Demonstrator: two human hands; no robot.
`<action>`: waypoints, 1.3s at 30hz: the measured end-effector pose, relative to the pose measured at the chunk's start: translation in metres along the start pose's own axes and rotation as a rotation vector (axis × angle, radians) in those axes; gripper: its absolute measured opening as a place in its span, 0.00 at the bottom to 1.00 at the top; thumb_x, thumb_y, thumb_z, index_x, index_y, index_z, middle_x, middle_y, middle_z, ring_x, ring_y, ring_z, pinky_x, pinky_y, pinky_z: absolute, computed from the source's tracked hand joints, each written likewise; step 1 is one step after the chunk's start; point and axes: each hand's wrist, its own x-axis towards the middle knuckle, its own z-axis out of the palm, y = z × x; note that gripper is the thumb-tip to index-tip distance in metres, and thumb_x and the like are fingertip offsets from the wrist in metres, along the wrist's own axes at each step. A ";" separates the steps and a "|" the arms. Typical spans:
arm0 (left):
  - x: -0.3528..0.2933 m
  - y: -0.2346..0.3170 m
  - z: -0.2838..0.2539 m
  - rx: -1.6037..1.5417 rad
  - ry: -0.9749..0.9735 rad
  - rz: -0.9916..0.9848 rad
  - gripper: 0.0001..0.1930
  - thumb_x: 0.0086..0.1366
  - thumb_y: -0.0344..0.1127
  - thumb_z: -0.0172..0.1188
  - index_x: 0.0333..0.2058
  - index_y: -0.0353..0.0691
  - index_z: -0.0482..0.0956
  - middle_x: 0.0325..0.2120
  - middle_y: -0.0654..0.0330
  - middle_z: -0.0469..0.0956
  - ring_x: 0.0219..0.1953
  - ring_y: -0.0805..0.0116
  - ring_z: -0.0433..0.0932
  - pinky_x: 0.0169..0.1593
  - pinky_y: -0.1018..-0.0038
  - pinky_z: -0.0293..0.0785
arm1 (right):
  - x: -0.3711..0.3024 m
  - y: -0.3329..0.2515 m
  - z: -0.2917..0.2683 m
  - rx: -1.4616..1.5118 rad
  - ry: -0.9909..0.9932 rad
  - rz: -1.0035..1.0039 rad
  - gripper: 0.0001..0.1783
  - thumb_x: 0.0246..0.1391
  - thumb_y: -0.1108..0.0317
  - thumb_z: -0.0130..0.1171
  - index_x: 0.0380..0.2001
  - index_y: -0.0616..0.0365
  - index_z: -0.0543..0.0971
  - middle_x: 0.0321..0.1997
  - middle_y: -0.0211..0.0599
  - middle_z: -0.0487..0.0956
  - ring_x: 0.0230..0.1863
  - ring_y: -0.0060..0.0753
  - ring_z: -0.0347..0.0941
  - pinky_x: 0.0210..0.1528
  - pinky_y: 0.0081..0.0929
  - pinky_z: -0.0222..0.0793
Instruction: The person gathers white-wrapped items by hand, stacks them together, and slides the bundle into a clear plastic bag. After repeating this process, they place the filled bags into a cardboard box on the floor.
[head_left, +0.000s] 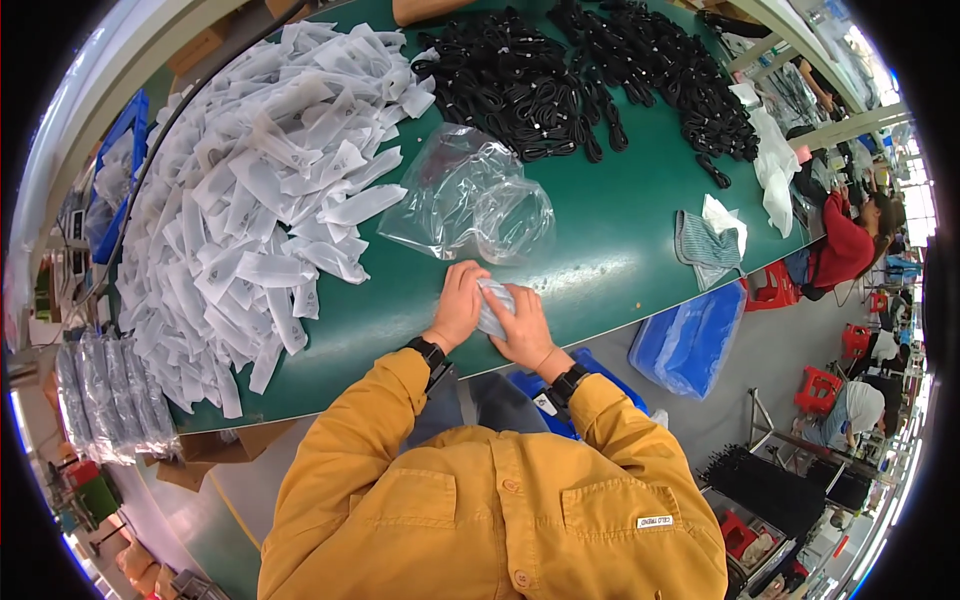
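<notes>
Near the front edge of the green table [600,250], my left hand [459,305] and my right hand [524,330] meet around a small whitish plastic pouch [492,308]. Fingers of both hands are curled round it; its contents are hidden. Just beyond my hands lies a crumpled clear plastic bag [460,195]. A large heap of frosted white pouches [270,180] covers the left of the table. Bundled black cables [520,90] are piled at the far side, with another pile of black cables [670,70] stretching to the right.
A striped grey cloth [705,248] lies near the right edge. Below it stands a blue bin [690,340] lined with plastic. Packed clear bags [112,395] stand at the left, above an open cardboard box [215,450]. A person in red [845,245] sits at the right, by a red stool [770,288].
</notes>
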 end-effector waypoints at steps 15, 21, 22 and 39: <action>-0.014 0.009 0.011 -0.031 0.052 0.042 0.15 0.57 0.20 0.46 0.43 0.35 0.74 0.42 0.48 0.70 0.48 0.47 0.68 0.53 0.61 0.67 | -0.020 -0.009 -0.003 0.021 0.005 0.069 0.45 0.35 0.74 0.66 0.62 0.53 0.65 0.51 0.56 0.66 0.49 0.60 0.65 0.51 0.45 0.67; -0.014 0.036 0.016 -0.334 0.241 -0.250 0.15 0.64 0.31 0.55 0.49 0.34 0.69 0.45 0.50 0.68 0.49 0.52 0.68 0.51 0.62 0.67 | -0.042 -0.005 -0.018 0.303 0.012 0.353 0.41 0.39 0.72 0.68 0.61 0.55 0.67 0.46 0.55 0.72 0.47 0.58 0.71 0.51 0.44 0.69; -0.010 0.038 0.016 -0.332 0.237 -0.250 0.15 0.64 0.31 0.55 0.49 0.34 0.69 0.45 0.50 0.68 0.49 0.52 0.68 0.51 0.62 0.67 | -0.049 0.001 -0.020 0.305 0.014 0.356 0.41 0.39 0.72 0.68 0.61 0.55 0.67 0.46 0.55 0.72 0.47 0.58 0.71 0.51 0.44 0.69; 0.029 0.069 -0.024 -0.140 0.078 -0.221 0.12 0.63 0.33 0.57 0.45 0.39 0.76 0.34 0.48 0.80 0.34 0.49 0.79 0.37 0.63 0.74 | 0.021 0.008 -0.071 0.254 0.037 0.396 0.32 0.46 0.66 0.69 0.55 0.62 0.72 0.43 0.45 0.79 0.44 0.39 0.76 0.48 0.34 0.72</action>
